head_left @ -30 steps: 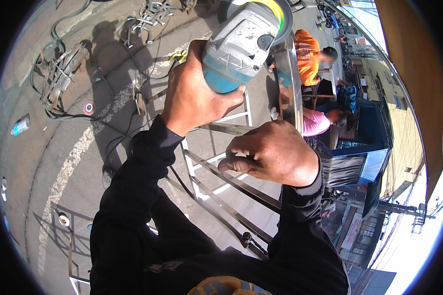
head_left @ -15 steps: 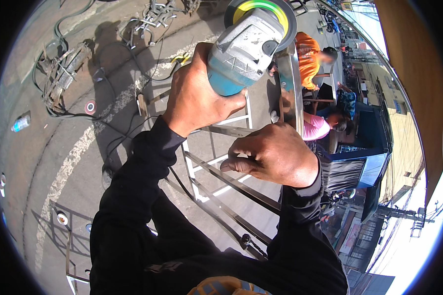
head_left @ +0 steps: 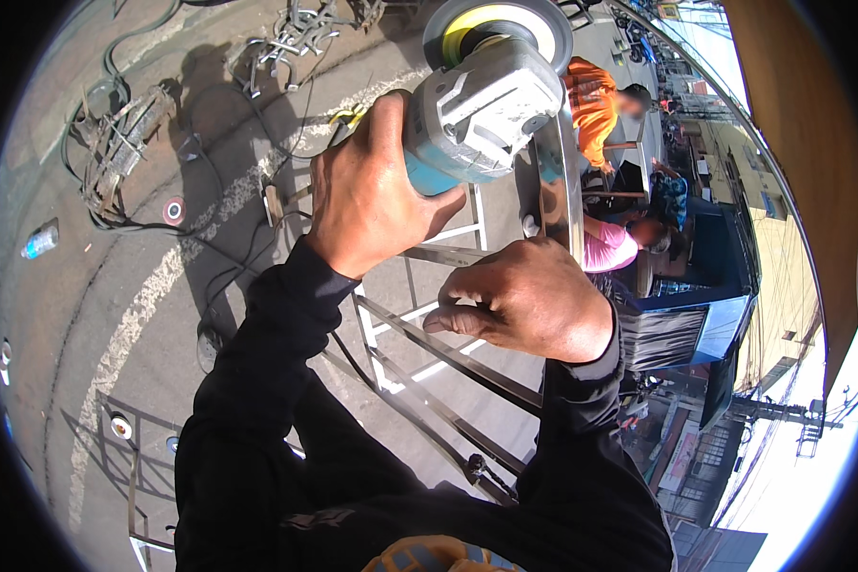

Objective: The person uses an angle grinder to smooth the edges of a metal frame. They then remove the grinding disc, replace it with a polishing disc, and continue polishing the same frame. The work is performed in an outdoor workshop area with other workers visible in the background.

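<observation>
Teal-and-grey grinder [head_left: 486, 110] is partly hidden by the left hand [head_left: 367, 195].

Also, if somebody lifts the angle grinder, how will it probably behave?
The angle grinder probably feels heavy for its size, given its bulky, metal-looking head. Its solid-looking teal body suggests it will not flex. It may tip toward the disc, which sticks out beyond the left hand.
</observation>
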`<move>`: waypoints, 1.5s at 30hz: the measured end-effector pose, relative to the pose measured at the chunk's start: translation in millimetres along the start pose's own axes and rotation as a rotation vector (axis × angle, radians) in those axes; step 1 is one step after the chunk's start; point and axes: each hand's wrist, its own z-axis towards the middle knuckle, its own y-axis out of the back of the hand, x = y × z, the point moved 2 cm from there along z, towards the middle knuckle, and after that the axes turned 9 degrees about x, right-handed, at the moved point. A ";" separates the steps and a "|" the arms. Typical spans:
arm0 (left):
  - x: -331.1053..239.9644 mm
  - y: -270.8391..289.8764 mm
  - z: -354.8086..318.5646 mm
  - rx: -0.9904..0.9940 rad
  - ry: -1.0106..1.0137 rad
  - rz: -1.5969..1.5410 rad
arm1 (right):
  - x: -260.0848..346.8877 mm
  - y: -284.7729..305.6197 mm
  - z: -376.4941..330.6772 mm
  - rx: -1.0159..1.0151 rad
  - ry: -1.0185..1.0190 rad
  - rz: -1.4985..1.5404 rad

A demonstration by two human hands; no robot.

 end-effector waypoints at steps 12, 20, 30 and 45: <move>9.2 -1.2 -6.0 -0.005 -0.074 0.051 | 1.1 0.2 -0.6 -0.053 0.053 -0.040; 7.8 0.6 -0.3 0.009 -0.067 0.049 | 0.6 0.3 -0.2 -0.077 0.053 -0.039; 3.6 -0.1 2.1 0.008 -0.077 0.012 | 0.2 -1.3 1.2 -0.042 0.009 -0.039; 16.6 -10.5 -3.5 0.154 0.275 -0.773 | 0.3 -1.9 0.5 -0.066 0.052 -0.018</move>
